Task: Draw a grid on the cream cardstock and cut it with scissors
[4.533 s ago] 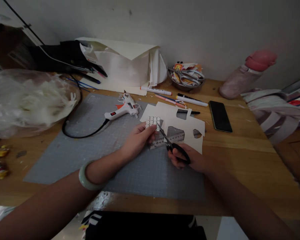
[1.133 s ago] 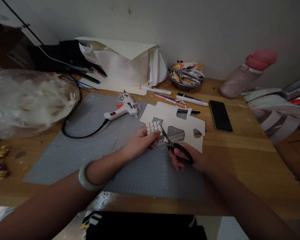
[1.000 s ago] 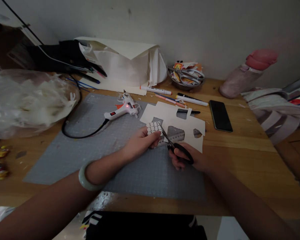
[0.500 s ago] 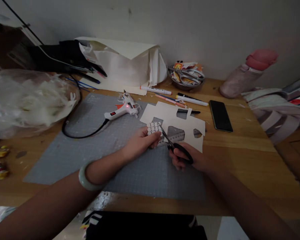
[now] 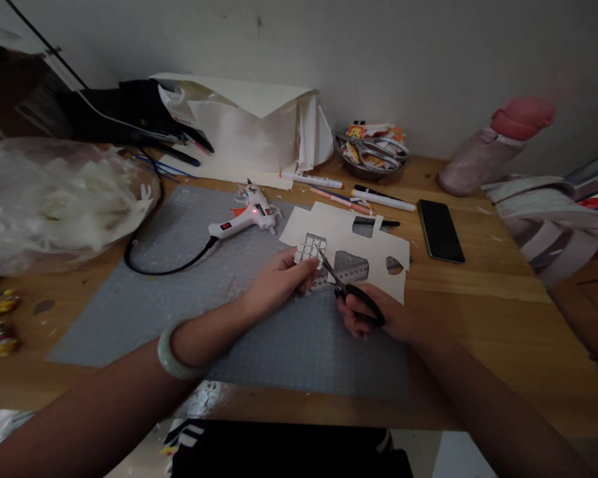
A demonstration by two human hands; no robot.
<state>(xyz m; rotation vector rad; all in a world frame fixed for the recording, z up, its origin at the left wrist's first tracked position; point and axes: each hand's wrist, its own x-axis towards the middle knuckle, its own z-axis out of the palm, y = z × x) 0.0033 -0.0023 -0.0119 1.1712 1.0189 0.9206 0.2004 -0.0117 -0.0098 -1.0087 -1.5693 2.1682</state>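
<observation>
A small piece of white paper (image 5: 307, 250) with a black grid-like pattern is pinched between the thumb and fingers of my left hand (image 5: 293, 272). My right hand (image 5: 366, 311) grips black-handled scissors (image 5: 349, 287), their blades pointing up and left and meeting the patterned paper's right side. Whether the blades are apart at the paper is too small to tell. Beneath and behind lies a larger white sheet (image 5: 391, 249) with several cut-out holes. A ruler (image 5: 351, 273) shows through one hole and beside my left fingers.
A white glue gun (image 5: 244, 219) with a lit red light lies on the grey cutting mat (image 5: 179, 292), its cord looping left. Behind are several pens (image 5: 383, 199) and a bowl (image 5: 371, 174) holding silver scissors. A phone (image 5: 440, 230) and pink-lidded bottle (image 5: 493, 146) are to the right.
The patterned paper has shifted and turned slightly in my left hand, tilting up toward the right. My right hand and the scissors stay almost in place.
</observation>
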